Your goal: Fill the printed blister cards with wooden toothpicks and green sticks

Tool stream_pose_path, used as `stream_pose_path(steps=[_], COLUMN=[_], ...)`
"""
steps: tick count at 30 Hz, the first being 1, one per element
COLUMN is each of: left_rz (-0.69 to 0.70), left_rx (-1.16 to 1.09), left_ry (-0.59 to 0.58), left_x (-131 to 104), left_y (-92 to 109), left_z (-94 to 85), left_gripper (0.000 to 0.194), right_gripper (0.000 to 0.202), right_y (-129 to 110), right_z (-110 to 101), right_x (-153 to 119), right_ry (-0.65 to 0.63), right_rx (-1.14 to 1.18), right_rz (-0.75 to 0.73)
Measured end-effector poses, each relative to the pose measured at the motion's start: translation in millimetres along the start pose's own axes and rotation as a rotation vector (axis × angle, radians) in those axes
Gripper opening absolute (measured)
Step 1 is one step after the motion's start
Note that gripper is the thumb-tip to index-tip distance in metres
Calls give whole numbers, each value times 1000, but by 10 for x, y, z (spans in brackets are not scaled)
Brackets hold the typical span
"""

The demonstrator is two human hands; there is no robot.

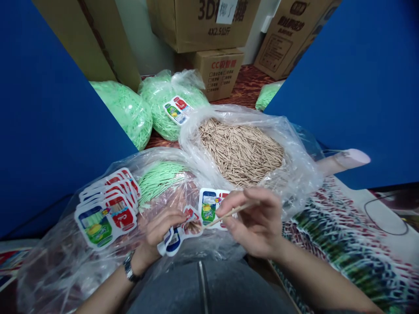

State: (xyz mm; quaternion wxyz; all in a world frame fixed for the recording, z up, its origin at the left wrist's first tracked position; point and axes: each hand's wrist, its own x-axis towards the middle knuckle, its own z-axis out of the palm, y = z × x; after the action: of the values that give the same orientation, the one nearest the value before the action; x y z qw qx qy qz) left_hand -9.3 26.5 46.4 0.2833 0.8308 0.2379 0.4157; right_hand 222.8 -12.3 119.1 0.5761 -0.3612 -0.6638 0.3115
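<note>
My left hand [163, 224], a watch on its wrist, is closed on a bent bottle-shaped candy packet [193, 224] with a red and blue print. Thin brown sticks [240, 208] are pinched in my right hand [257, 226], and their lower ends meet the packet's edge. Whether they are inside it I cannot tell. Behind my hands lies another double-bottle packet [208, 207], partly covered by my right fingers. To the left is a fanned stack of packets [108, 213] showing green and brown fillings. Green strands [160, 181] lie on clear plastic beside it.
An opened clear bag holds many brown sticks [242, 152]. Bags of green strands [176, 87] stand behind it, one with a packet on top. Cardboard boxes [216, 76] are at the back. Blue panels [360, 96] flank both sides. Many filled packets [353, 244] are spread at right.
</note>
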Motion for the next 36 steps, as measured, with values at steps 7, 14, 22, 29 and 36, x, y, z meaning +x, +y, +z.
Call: stream_pose_path(steps=[7, 14, 22, 29, 36], left_rz=[-74, -600, -794, -849, -925], left_rx=[-39, -209, -273, -339, -314], left_ry=[-25, -87, -61, -44, 74], left_x=[30, -69, -183, -298, -392], left_y=[13, -62, -74, -140, -163], left_z=[47, 196, 181, 52, 96], left_gripper=[15, 18, 24, 22, 30], right_gripper=[38, 33, 46, 26, 23], right_y=[149, 524, 695, 743, 1423], right_z=[65, 20, 376, 641, 710], right_x=[60, 21, 187, 324, 807], right_ry=[-360, -417, -610, -759, -764], right_rx=[-477, -574, -543, -535, -451], right_rz=[-215, -142, -126, -198, 169])
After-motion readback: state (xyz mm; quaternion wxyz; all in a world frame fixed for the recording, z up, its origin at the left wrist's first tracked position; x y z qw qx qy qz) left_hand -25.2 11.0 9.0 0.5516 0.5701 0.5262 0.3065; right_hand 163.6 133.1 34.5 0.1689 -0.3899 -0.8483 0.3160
